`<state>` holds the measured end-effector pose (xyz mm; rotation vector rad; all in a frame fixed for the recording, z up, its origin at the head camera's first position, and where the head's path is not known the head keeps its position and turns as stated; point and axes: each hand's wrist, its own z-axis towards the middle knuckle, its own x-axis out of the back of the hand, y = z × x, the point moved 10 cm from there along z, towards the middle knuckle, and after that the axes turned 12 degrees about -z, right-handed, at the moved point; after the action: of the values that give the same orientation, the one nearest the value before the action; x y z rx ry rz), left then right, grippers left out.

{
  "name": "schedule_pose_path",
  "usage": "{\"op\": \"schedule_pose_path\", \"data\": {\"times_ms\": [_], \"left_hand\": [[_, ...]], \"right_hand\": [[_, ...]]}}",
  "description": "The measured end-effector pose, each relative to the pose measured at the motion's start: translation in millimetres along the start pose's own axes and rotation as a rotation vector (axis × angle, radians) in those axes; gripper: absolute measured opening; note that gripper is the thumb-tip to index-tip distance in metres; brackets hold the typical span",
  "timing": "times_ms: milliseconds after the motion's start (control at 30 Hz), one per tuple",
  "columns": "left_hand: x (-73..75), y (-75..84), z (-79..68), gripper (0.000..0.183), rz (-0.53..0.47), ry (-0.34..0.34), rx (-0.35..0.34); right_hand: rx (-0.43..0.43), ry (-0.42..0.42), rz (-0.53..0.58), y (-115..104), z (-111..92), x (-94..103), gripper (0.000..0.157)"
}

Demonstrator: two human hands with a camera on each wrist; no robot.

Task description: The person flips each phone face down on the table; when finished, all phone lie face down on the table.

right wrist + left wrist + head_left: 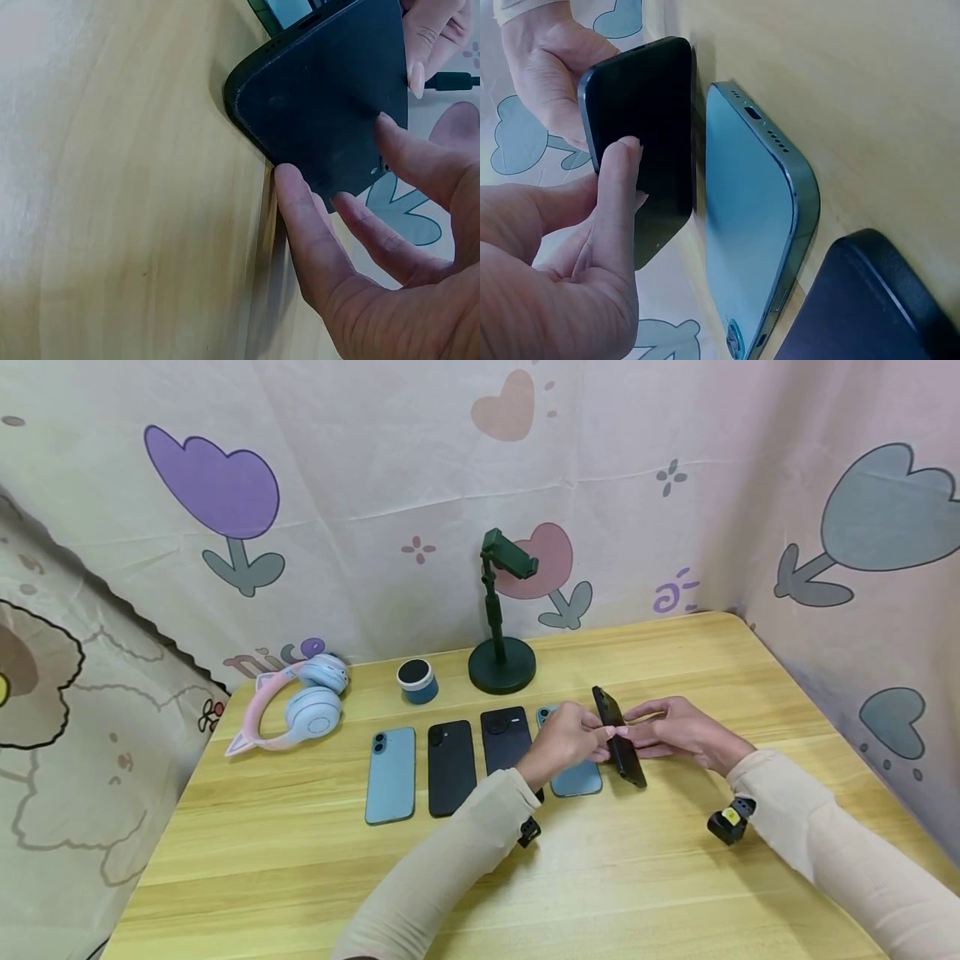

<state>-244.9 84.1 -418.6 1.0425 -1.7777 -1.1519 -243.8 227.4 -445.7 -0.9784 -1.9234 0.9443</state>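
Note:
A black phone (619,739) stands tilted on its long edge above the table, its dark screen (649,112) toward my left hand (564,745). That hand pinches the phone by its upper edge, one digit lying against the screen. From the other side my right hand (678,731) touches the dark back (322,97), its fingers (311,232) spread and fairly straight, fingertips at the back and lower edge. Just left of the raised phone lies a light blue phone (577,779), back up, partly hidden by my left hand.
Further left lie a dark phone (504,739), a black phone (452,768) and another light blue phone (391,777) in a row. Behind them stand a green phone stand (501,667) and a small blue-white round device (417,682). Cat-ear headphones (311,710) sit far left.

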Motion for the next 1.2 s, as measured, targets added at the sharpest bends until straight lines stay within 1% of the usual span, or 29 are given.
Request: {"op": "schedule_pose_path", "data": {"times_ms": [167, 367, 500, 633, 733, 867, 967, 1100, 1200], "left_hand": [[0.0, 1.2, -0.3, 0.014, 0.066, 0.021, -0.012], [0.1, 2.6, 0.2, 0.011, 0.138, 0.048, -0.020], [0.6, 2.4, 0.5, 0.010, 0.166, 0.063, -0.023], [0.3, 4.5, 2.0, 0.009, 0.200, 0.073, -0.057], [-1.0, 6.5, 3.3, 0.012, 0.276, 0.077, -0.098], [-3.6, 9.9, 3.8, 0.018, 0.411, 0.077, -0.154], [-6.9, 11.2, 4.0, 0.021, 0.491, 0.064, -0.181], [-9.1, 10.1, 3.7, 0.016, 0.552, 0.059, -0.180], [-9.5, 14.9, 1.5, 0.007, 0.576, 0.067, -0.204]], "right_hand": [[-0.010, 0.024, -0.044, 1, -1, 1.8, 0.072], [-0.003, 0.059, -0.083, 2, -2, 4.5, 0.072], [0.003, 0.083, -0.126, 1, -3, 6.1, 0.071], [0.002, 0.119, -0.198, 0, -3, 9.6, 0.072], [-0.001, 0.146, -0.260, -2, -4, 11.9, 0.073], [0.003, 0.187, -0.338, -4, -4, 14.3, 0.073], [0.016, 0.219, -0.390, -6, -4, 15.9, 0.073], [0.035, 0.246, -0.448, -8, -4, 16.6, 0.071], [0.041, 0.256, -0.470, -10, -5, 16.8, 0.069]]}}
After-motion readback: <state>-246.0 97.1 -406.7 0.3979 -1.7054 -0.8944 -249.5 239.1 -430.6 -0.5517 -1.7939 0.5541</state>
